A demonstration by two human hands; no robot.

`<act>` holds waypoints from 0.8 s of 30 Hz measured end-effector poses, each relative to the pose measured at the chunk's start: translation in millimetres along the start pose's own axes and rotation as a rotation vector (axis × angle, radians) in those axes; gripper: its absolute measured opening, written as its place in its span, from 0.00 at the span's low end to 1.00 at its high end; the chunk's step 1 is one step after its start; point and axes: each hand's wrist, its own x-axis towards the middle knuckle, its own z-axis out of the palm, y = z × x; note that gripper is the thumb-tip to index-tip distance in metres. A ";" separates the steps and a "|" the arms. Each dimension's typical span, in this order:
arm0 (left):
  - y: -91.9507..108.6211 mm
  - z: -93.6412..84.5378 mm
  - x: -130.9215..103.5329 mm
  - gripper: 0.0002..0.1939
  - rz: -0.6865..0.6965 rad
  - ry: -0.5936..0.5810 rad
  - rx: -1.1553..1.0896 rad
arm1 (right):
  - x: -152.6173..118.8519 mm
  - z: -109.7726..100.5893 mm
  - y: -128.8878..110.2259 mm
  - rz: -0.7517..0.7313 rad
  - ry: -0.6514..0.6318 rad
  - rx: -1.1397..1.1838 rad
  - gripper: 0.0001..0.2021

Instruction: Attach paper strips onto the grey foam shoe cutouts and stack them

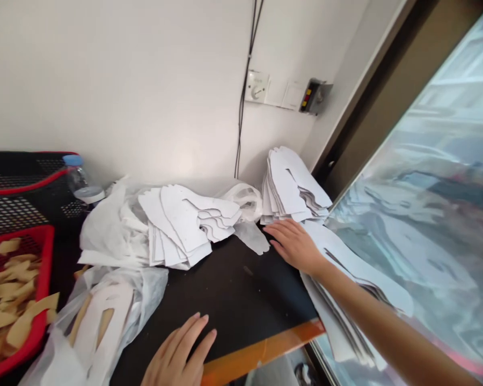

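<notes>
My left hand is low over the front of the black table, fingers apart and holding nothing. My right hand reaches to the right side, its fingers stretched out. They lie beside the lower edge of a stack of white cut-out sheets that leans against the wall; whether they touch it I cannot tell. Under my right forearm another stack of white cut-out sheets extends past the table's right edge. A fanned pile of similar white sheets rests at the back middle, partly on a white plastic bag.
At left, a red basket holds beige scraps, with a black mesh basket behind. A blue-capped bottle stands near the wall. An open plastic bag contains pale cut-outs. Orange tape edges the table; a window borders the right.
</notes>
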 end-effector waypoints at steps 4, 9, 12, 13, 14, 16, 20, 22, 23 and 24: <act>5.0 0.2 1.2 0.20 -0.040 0.062 -0.061 | 89.4 47.7 -18.1 -0.044 -0.159 -0.054 0.29; 17.6 8.1 -5.9 0.21 -0.118 0.184 -0.052 | 143.9 81.7 -4.3 -0.110 -0.234 -0.021 0.29; 22.6 12.2 -10.9 0.20 -0.134 0.238 -0.044 | 143.7 80.0 -0.3 -0.186 -0.232 0.006 0.22; 23.6 12.7 -12.6 0.20 -0.135 0.223 -0.046 | 140.9 77.9 0.2 -0.208 -0.222 0.012 0.19; 24.5 12.8 -14.2 0.20 -0.135 0.195 -0.049 | 137.5 75.6 0.4 -0.225 -0.206 0.017 0.18; 25.8 12.4 -16.8 0.20 -0.129 0.154 -0.053 | 130.9 70.1 0.5 -0.235 -0.161 0.022 0.16; 27.4 8.0 -16.3 0.16 -0.094 0.130 -0.086 | 118.5 48.1 -0.9 -0.173 -0.016 0.026 0.14; 27.3 0.1 -14.0 0.15 -0.077 0.146 -0.161 | 105.9 26.1 -4.1 -0.119 0.084 0.026 0.14; 26.9 -6.0 -13.2 0.14 -0.073 0.169 -0.207 | 95.7 12.6 -6.8 -0.097 0.165 0.021 0.14; 26.0 -13.4 -12.8 0.15 -0.073 0.204 -0.251 | 82.2 -1.6 -10.3 -0.086 0.261 0.011 0.13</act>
